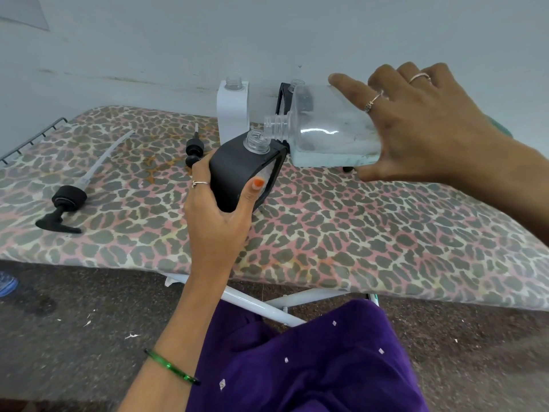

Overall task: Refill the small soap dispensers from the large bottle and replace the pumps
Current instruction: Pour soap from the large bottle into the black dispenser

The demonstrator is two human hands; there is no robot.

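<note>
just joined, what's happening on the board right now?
A person is refilling. The right hand tips the large clear bottle sideways, its mouth at the open neck of a black dispenser gripped by the left hand. A white dispenser stands open behind. Two pumps lie on the ironing board.

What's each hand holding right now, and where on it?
The left hand grips the black dispenser around its lower body. The right hand holds the large clear bottle by its base end, tipped sideways.
</note>
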